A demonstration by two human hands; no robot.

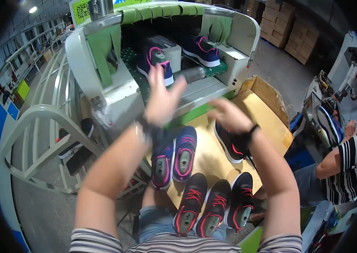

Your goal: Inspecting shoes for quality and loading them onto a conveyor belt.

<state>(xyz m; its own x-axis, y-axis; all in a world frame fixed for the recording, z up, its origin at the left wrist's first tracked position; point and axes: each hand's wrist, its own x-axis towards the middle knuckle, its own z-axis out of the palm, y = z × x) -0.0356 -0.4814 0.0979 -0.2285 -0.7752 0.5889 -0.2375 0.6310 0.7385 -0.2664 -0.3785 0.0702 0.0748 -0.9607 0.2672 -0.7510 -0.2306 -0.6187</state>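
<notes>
My left hand (pixel 163 99) is raised before the machine's mouth, fingers spread and blurred by motion. Its fingertips overlap a navy sneaker with pink trim (pixel 155 57) on the left green belt; I cannot tell whether they touch. A second navy sneaker (pixel 204 49) stands on the right belt. My right hand (pixel 231 116) hovers with parted, slightly bent fingers and nothing visible in them. Below it lies a black sneaker (pixel 230 145), partly hidden by the hand and wrist. Two navy sneakers (pixel 184 156) and three black sneakers with red laces (pixel 213 206) lie on the tan board (pixel 208 164).
The white machine (pixel 128 99) has green strips hanging at its opening. A cardboard box (pixel 267 90) sits at its right. Metal rails (pixel 39 109) curve along the left, with dark shoes on a lower rack. Another person (pixel 343 173) works at the right beside a shoe machine.
</notes>
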